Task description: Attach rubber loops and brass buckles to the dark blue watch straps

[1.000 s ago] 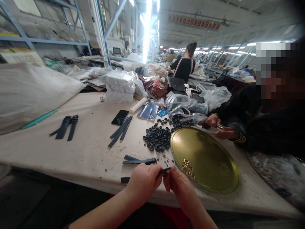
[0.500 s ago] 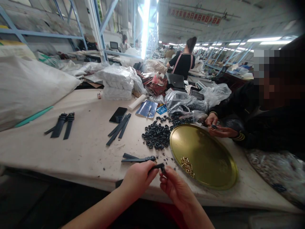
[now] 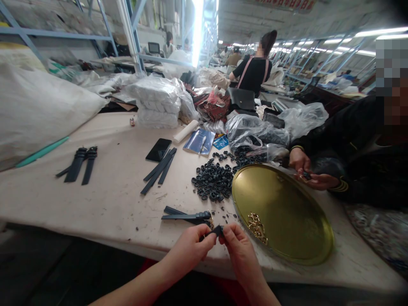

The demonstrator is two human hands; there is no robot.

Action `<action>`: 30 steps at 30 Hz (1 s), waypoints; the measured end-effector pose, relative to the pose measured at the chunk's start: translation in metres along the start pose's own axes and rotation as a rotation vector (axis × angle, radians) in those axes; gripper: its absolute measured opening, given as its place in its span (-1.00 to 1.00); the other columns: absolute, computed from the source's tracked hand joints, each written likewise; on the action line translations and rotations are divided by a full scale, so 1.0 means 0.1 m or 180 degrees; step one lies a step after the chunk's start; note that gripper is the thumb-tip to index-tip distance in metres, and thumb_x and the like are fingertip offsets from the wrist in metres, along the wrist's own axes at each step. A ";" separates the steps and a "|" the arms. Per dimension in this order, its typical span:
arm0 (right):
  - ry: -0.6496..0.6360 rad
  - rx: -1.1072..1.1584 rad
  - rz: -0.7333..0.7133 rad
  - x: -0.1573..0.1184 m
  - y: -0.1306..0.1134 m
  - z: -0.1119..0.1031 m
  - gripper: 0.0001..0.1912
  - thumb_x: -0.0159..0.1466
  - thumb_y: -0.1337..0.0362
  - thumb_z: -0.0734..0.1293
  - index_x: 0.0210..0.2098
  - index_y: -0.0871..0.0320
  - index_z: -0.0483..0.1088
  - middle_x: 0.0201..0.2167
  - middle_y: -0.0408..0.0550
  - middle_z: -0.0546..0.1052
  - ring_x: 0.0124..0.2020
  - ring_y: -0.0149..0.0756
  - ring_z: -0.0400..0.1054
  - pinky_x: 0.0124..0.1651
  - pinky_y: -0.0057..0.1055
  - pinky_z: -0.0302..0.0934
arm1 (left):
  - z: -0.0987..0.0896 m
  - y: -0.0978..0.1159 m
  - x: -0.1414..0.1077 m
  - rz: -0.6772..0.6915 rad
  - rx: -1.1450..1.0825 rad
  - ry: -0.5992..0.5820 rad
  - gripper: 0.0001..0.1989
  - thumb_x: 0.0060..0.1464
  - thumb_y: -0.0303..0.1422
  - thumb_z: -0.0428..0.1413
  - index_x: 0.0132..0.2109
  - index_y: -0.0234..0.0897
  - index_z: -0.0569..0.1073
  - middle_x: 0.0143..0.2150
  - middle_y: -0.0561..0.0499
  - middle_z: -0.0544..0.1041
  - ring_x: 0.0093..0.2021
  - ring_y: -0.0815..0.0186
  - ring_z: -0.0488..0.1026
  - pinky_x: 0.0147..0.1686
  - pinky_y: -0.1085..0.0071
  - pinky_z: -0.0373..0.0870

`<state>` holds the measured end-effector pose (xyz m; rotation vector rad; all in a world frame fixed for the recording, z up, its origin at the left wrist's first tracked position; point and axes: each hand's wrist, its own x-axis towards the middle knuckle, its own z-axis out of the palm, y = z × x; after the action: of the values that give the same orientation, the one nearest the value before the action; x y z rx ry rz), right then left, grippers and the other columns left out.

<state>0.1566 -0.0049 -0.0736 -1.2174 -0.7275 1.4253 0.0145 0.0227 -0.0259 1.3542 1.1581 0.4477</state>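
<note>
In the head view, the left hand (image 3: 193, 244) has thumb and fingers clamped on a flat, dark strap (image 3: 217, 230), which lies at the near edge of the table (image 3: 111, 204). The right hand (image 3: 239, 246) pinches the strap's right end between thumb and fingers, so the two hands almost meet; most of the strap is hidden by the grip.

Just beyond the left hand lies a small bundle of smooth, dark bands (image 3: 183, 216) with a shiny, gold-coloured buckle (image 3: 211, 219) at its right end. Farther off, a loose heap of small, dark, rounded loops (image 3: 213, 178) spreads over the pale, creased covering. To the right sits a glossy, gold-coloured tray (image 3: 290, 208), broad and rounded with a raised rim; thin, angular metal frames (image 3: 257, 227) are gathered at its near left side.

Left of the heap, plain dark strips (image 3: 159, 170) cross one another, their far ends beside a flat black phone (image 3: 158, 149). At the far left, more banded straps (image 3: 75, 165) lie side by side near a bulging, matt white sack (image 3: 41, 106). Beyond the phone rise stacked packs (image 3: 156, 104) in crinkled clear plastic. At the far right, a co-worker's hands (image 3: 318, 181) hold a small dark piece.
</note>
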 end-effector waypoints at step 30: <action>-0.0122 -0.0402 0.0128 -0.35 -0.03 -0.03 -0.63 -0.03 0.03 0.38 -0.38 0.16 0.30 -0.50 -0.18 0.34 -0.47 -0.42 0.17 -0.34 -0.45 0.08 | 0.08 -0.02 -0.27 0.0233 0.1710 0.0071 -0.76 0.00 -0.31 -0.08 -0.53 -0.30 0.33 -0.65 0.12 0.17 -0.59 0.43 0.13 -0.59 0.48 -0.13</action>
<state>0.1572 -0.0383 -0.0623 -1.3111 -0.8342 1.4570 0.0085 -0.0040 -0.0188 1.8610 1.3042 0.2062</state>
